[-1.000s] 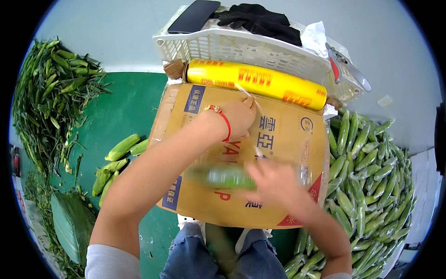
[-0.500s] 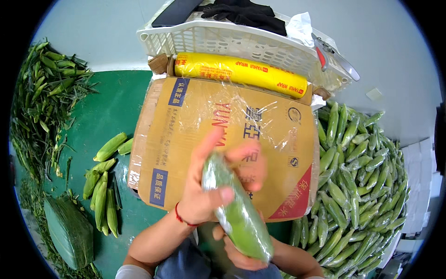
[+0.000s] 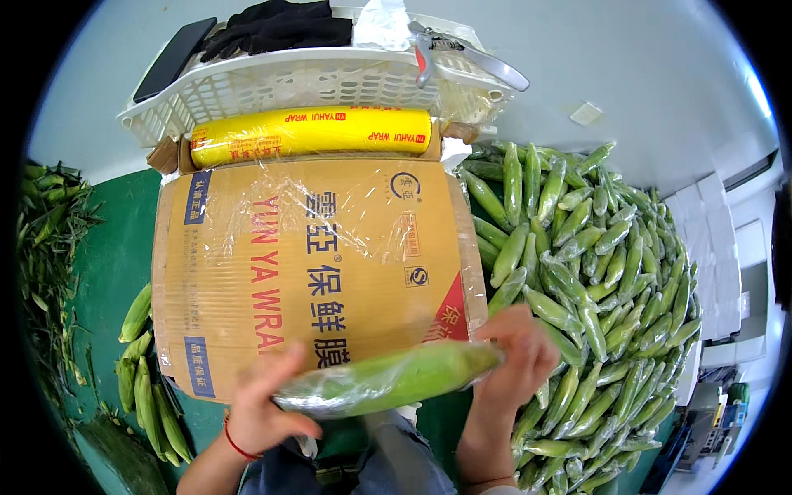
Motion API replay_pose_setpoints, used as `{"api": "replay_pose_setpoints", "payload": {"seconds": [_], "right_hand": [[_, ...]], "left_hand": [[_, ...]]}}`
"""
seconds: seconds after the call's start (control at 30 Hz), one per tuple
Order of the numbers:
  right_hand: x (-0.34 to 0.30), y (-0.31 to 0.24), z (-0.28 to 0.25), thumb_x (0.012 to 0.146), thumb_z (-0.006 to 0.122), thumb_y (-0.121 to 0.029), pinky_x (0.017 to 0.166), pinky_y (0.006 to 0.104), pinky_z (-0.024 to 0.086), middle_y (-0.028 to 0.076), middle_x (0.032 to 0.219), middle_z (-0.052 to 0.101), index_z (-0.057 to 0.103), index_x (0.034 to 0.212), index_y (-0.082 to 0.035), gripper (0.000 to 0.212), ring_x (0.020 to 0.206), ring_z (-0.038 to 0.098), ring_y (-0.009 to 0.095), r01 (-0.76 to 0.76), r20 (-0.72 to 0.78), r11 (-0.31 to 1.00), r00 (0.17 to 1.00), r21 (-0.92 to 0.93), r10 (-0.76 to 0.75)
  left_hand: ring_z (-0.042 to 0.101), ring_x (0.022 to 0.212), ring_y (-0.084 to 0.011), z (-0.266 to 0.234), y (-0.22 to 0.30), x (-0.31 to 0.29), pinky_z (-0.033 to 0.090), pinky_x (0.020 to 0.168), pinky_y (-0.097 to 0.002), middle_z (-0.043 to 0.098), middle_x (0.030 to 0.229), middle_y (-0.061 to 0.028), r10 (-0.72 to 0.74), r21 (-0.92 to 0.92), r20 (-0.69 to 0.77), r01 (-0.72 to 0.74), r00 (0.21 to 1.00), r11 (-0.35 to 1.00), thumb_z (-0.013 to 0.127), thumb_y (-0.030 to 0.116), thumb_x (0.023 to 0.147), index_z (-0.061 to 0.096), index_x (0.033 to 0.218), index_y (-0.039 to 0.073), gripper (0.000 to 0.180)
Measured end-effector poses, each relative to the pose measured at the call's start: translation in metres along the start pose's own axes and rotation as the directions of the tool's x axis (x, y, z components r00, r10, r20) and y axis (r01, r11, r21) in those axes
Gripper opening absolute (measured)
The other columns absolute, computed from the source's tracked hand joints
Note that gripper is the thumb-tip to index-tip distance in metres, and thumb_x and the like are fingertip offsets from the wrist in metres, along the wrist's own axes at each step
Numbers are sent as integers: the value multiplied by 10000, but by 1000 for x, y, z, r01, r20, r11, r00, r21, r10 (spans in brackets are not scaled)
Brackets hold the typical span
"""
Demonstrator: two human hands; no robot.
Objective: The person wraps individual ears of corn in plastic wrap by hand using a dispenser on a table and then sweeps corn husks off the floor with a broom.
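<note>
A green-husked ear of corn (image 3: 396, 379) wrapped in clear film lies nearly level in front of me, over the near edge of the cardboard box (image 3: 223, 272). My left hand (image 3: 264, 404) has its thumb and fingers around the left end, and a red string circles that wrist. At the other end, my right hand (image 3: 520, 355) is closed on the tip and the film there; its fingers are slightly blurred.
Behind the box's top lies a yellow roll of film (image 3: 309, 134). A white basket (image 3: 305, 82) beyond holds black gloves (image 3: 280, 29), a phone and a red-handled tool. Wrapped corn (image 3: 594, 313) is heaped at right, unwrapped ears (image 3: 148, 404) at left, beside husk scraps (image 3: 45, 247).
The ear has swung from a steep slant to nearly level. My right hand has moved from its lower end out to the right; my left hand has lowered leftward. The view has shifted right.
</note>
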State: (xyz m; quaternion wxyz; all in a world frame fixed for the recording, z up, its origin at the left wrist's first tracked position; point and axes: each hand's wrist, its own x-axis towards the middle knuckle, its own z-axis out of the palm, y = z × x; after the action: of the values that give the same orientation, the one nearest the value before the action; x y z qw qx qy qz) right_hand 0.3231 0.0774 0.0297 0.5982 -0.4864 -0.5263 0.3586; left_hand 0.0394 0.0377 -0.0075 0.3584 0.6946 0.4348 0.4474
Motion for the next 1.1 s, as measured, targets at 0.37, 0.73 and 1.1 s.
{"api": "replay_pose_setpoints", "payload": {"seconds": [0.37, 0.73, 1.1], "right_hand": [[-2, 43, 9, 926, 531, -455, 675, 372, 545, 100, 895, 614, 492, 1171, -90, 442, 732, 630, 229, -531, 49, 565, 754, 631, 655], [71, 63, 31, 794, 716, -172, 671, 364, 547, 119, 1233, 527, 624, 1046, -123, 273, 987, 616, 312, 487, 531, 481, 846, -729, -52], [17, 11, -13, 935, 522, -109, 609, 265, 426, 42, 734, 547, 541, 918, 6, 118, 657, 508, 133, 15, 423, 769, 842, -639, 334]], "left_hand": [[598, 980, -279, 67, 30, 67, 541, 757, -347, 518, 1143, -158, 154, 293, 507, -337, 848, 895, 657, 375, 833, 461, 1387, 247, 601], [437, 1227, -411, -84, -75, 71, 386, 1002, -449, 375, 1414, -217, -73, 801, -58, 90, 996, 592, 699, 204, 794, 463, 1340, 66, 610], [621, 705, -217, -156, -39, -23, 506, 602, -350, 615, 792, -28, 466, 585, 290, -540, 836, 605, 596, 123, 746, 601, 808, 90, 70]]}}
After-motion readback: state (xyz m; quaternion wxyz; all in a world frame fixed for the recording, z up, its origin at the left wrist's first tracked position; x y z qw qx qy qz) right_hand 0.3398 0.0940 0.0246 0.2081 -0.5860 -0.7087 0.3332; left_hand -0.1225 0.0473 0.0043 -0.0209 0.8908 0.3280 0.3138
